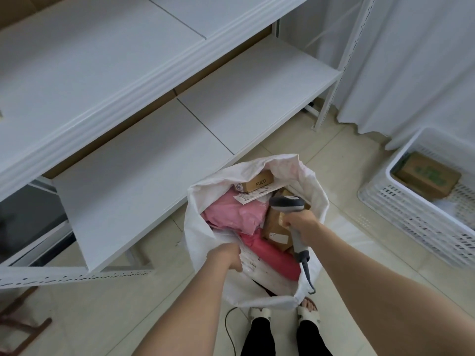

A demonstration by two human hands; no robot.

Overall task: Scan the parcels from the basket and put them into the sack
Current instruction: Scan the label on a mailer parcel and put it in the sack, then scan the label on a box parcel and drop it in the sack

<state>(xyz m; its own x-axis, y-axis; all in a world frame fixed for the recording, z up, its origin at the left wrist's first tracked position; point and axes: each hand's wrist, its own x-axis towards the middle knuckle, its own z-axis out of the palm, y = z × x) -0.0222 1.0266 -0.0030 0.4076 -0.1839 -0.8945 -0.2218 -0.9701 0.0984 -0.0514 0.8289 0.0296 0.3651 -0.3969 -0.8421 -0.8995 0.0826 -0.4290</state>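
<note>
Head view: "PUCO" box (257, 181) in sack (198, 227); left fingers (237, 263) gripping sack, right fingers (288, 223) clenching scanner (286, 203)

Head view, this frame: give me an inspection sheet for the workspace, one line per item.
Surface: pale tiled floor; no table in use.
Job's things: white sack stands open, holding pink mailers, a brown box marked PUCO and other parcels; white basket at right holds a brown box with green print.
Clutter: wooden frame at lower left.
Grips: left hand holds a white parcel at the sack's mouth; right hand holds a grey scanner over the sack.
Cables: scanner cable hangs over the sack's rim; dark cord on the floor.
Surroundings: white shelving, white curtain.
</note>
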